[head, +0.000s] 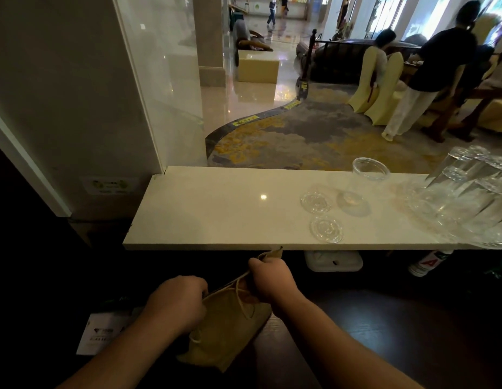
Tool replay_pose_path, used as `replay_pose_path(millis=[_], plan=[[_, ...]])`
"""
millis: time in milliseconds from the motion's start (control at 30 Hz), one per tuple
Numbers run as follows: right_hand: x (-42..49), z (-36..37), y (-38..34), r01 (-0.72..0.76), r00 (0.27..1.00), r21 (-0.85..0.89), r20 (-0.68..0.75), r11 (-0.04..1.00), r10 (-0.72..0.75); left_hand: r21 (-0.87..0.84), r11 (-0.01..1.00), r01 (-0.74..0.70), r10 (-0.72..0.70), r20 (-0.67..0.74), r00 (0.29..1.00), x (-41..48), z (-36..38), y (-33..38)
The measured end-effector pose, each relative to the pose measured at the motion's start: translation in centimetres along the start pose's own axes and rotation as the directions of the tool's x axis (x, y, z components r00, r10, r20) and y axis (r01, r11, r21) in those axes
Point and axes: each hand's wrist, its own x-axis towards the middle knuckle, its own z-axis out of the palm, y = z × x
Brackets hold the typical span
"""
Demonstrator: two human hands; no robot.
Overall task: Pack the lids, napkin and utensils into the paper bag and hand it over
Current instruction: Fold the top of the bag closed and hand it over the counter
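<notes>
A flat brown paper bag (230,329) with string handles lies below the pale counter (205,209), over a dark wooden surface. My left hand (177,301) grips the bag's upper left edge. My right hand (272,279) pinches its top edge near the counter's front rim. Two clear plastic lids lie on the counter at the right, one further back (316,203) and one near the front edge (326,229). A clear plastic cup (362,183) stands behind them. No napkin or utensils are in view.
Several upturned glasses (474,197) crowd the counter's right end. A white container (334,261) and a bottle (428,263) sit under the counter. A white printed paper (101,332) lies at the lower left. Beyond the counter, people stand by covered chairs (381,88).
</notes>
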Motion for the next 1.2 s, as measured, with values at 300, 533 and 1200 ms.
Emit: replay_pose_path(millis=[300, 533, 1200], plan=[[-0.8, -6.1, -0.3, 0.318, 0.88, -0.787, 0.039, 0.528, -0.473, 0.066, 0.981, -0.182, 0.193, -0.23, 0.954, 1.5, 0.2, 0.4], [0.0, -7.9, -0.4, 0.517, 0.831, -0.798, 0.382, 0.311, -0.404, 0.051, 0.971, -0.233, 0.238, -0.288, 0.928, 2.5, -0.6, 0.6], [2.0, -7.1, 5.8, 0.595, 0.724, -0.801, 0.502, 0.061, -0.473, 0.1, 0.933, -0.345, 0.357, -0.152, 0.922, 1.5, 2.1, -3.0]])
